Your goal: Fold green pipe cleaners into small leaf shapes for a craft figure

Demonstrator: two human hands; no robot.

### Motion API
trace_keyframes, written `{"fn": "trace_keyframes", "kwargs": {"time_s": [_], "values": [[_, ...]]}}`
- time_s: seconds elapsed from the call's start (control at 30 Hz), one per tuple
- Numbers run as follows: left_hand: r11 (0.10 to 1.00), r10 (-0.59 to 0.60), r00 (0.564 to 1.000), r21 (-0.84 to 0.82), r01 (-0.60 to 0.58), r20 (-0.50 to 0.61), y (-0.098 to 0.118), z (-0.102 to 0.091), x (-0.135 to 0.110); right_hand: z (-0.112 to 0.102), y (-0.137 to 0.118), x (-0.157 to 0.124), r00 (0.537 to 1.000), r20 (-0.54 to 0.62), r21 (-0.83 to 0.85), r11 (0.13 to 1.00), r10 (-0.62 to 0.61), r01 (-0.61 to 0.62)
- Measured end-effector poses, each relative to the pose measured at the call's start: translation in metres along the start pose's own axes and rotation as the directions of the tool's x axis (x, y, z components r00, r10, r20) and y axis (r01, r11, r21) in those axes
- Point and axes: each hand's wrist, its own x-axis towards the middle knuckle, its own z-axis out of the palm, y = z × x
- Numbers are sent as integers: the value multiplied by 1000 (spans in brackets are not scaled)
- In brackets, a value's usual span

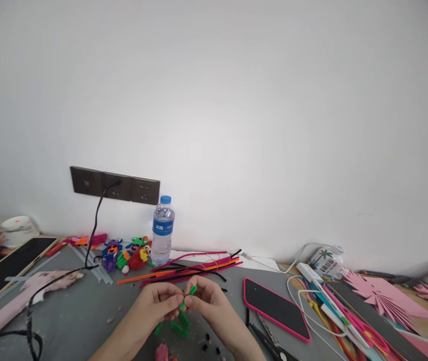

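Observation:
Near the table's front, my left hand (160, 302) and my right hand (209, 299) meet with fingertips pinched together. Between them is a bent green pipe cleaner (183, 318), gripped by both. Its upper tip pokes out above my right thumb, and its lower part hangs below the fingers. A looped green piece (179, 330) shows just beneath; whether it is joined to the held one I cannot tell. Small black bits (206, 343) and a pink tuft (161, 352) lie close below my hands.
Pink, orange and black pipe cleaners (194, 269) lie behind my hands, beside a water bottle (162, 235). Fuzzy figures (134, 254) sit left of it. A pink glue gun (14, 303) with a black cord is at left. Right are a phone (277, 309), scissors (274, 346) and pink paper (398, 296).

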Motion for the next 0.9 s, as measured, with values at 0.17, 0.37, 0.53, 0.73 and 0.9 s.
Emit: {"fn": "trace_keyframes", "kwargs": {"time_s": [0.17, 0.37, 0.53, 0.73, 0.9], "values": [[987, 87, 995, 138, -80, -48, 0, -7, 6, -1, 3, 6, 991, -127, -70, 997, -43, 34], [903, 275, 960, 355, -242, -44, -9, -16, 13, 2, 7, 10, 985, -150, -174, 983, -88, 61], [840, 366, 929, 450, -302, -60, -14, -18, 14, 3, 12, 10, 968, -174, -274, 953, -181, 129], [789, 383, 923, 531, -309, -31, -12, -17, 11, 7, 15, 11, 958, -186, -318, 936, -220, 153], [786, 402, 915, 515, -343, -4, -11, -17, 10, 11, 14, 11, 952, -186, -318, 932, -242, 175]]}}
